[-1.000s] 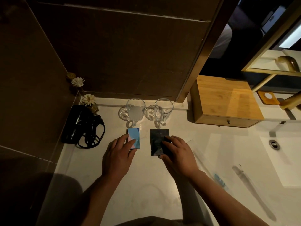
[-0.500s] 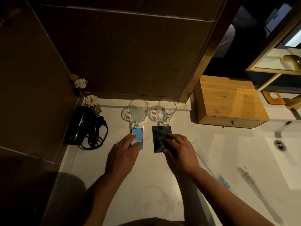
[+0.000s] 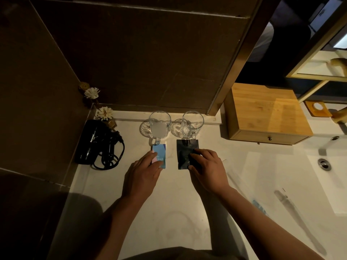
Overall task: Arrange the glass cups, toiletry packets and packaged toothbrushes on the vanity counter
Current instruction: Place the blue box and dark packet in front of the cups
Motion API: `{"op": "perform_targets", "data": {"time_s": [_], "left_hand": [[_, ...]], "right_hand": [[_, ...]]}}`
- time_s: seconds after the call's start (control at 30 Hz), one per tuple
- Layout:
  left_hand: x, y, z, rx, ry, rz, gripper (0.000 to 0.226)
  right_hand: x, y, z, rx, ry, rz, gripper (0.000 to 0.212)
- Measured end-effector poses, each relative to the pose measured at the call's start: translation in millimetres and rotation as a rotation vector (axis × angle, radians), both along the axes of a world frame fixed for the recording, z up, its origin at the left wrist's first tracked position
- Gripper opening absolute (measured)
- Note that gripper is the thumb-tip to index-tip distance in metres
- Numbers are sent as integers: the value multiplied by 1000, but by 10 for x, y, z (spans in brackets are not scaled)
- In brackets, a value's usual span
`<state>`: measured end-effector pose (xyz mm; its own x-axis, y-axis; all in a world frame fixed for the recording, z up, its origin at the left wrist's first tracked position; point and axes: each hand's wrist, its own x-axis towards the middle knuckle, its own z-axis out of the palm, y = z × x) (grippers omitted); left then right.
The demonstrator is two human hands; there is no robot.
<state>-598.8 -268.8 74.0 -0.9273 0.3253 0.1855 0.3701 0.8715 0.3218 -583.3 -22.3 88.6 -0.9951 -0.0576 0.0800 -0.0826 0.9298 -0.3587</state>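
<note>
Both hands lie flat on the white counter (image 3: 169, 212), each one pressing a packet down with spread fingers, not pinching it. The left hand (image 3: 143, 174) covers the lower left corner of the blue packet (image 3: 159, 155); the right hand (image 3: 207, 168) covers the right side of the dark packet (image 3: 185, 156). Just beyond the fingertips stand two glass cups, the left cup (image 3: 159, 124) and the right cup (image 3: 192, 123), with handles touching or almost touching the top edges of the packets, so little room remains there. Left of the left hand lies a black dryer (image 3: 93, 141) with its cord; right of the right hand is free counter, then a wooden box (image 3: 266, 113). Nearer to the person, right of the right forearm, lies a packaged toothbrush (image 3: 260, 206). On the blue packet I read only "KAGE"; the dryer has a small white logo, unreadable. Compared with a second ago, both packets have been slid closer to the cups.
</note>
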Motion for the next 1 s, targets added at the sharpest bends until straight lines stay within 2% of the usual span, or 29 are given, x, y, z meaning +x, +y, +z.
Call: {"op": "perform_targets", "data": {"time_s": [0.43,0.7,1.0], "left_hand": [[-9,-16,-62,22,-21,13,29],[39,-46,-88,60,-61,49,47],[175,-60,-39,143,-103,111,39]], "right_hand": [[-11,-18,14,-16,-28,-27,44],[15,-16,51,-90,-69,-48,47],[158,91,203,-144,-40,-69,42]]}}
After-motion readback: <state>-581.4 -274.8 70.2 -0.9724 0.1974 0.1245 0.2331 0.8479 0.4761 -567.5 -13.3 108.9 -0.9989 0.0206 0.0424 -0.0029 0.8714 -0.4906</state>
